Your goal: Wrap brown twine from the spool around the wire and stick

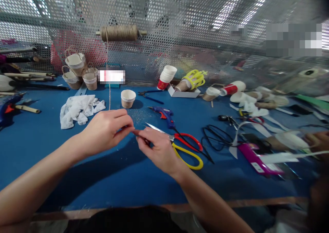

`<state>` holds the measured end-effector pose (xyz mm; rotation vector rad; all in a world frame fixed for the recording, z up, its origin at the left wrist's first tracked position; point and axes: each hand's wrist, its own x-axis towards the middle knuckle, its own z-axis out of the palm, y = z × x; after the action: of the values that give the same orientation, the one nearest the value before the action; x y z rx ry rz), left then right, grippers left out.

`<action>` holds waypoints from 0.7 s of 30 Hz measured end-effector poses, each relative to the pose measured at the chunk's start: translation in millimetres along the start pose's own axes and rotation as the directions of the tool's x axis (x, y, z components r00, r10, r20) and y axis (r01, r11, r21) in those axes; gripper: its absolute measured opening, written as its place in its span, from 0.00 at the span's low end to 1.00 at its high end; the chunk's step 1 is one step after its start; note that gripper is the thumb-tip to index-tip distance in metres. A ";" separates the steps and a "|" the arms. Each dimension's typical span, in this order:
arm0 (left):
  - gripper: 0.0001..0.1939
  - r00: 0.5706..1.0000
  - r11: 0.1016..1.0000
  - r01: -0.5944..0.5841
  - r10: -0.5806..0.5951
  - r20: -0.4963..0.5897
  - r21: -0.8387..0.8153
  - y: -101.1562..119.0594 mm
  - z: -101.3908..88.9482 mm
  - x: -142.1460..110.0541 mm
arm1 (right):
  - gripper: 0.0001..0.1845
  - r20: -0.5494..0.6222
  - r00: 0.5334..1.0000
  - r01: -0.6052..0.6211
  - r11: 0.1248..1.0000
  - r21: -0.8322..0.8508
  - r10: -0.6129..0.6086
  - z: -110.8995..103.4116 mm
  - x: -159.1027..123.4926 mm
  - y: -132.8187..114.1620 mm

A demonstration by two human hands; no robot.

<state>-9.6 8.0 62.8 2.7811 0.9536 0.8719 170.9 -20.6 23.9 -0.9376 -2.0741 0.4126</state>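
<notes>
My left hand (109, 130) is closed in a pinch over the blue table. A strand of twine (109, 89) drops from the spool (119, 33) and disappears behind this hand, which appears to grip it. My right hand (156, 147) is also pinched, its fingertips meeting those of the left; whatever lies between them is too small to make out. Scissors (189, 142) with one red and one yellow handle lie partly under my right hand. Beyond the hands stand a small twine-wrapped paper cup (128, 98) with a white rim and a blue glue gun (164, 115).
Several small handled cup baskets (75, 63) stand at back left, behind crumpled white cloth (79, 109). Pliers (151, 96), stacked paper cups (167, 77) and a white box (183, 92) sit at the back. On the right are black cable (216, 135), a purple box (259, 159) and another person's hand (317, 142).
</notes>
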 end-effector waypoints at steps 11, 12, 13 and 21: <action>0.10 0.929 0.803 0.340 -0.207 0.306 -0.490 -19.1 5.0 4.5 | 0.10 0.151 0.951 -0.309 0.773 0.554 0.271 -3.0 -2.7 -2.2; 0.10 0.926 0.778 0.357 -0.221 0.306 -0.518 -18.7 7.6 4.3 | 0.10 0.148 0.944 -0.324 0.746 0.582 0.295 -2.7 -2.9 -1.4; 0.10 0.925 0.756 0.367 -0.236 0.297 -0.542 -18.1 10.0 4.3 | 0.10 0.140 0.938 -0.336 0.724 0.602 0.318 -2.5 -3.0 -0.6; 0.11 0.918 0.699 0.397 -0.315 0.242 -0.595 -11.8 15.4 3.1 | 0.11 -0.002 0.885 -0.377 0.719 0.584 0.466 -1.8 -2.1 4.8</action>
<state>-5.7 20.9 48.6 1.9558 0.9141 0.7629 175.4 -18.9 21.1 -1.0183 -1.4357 1.1078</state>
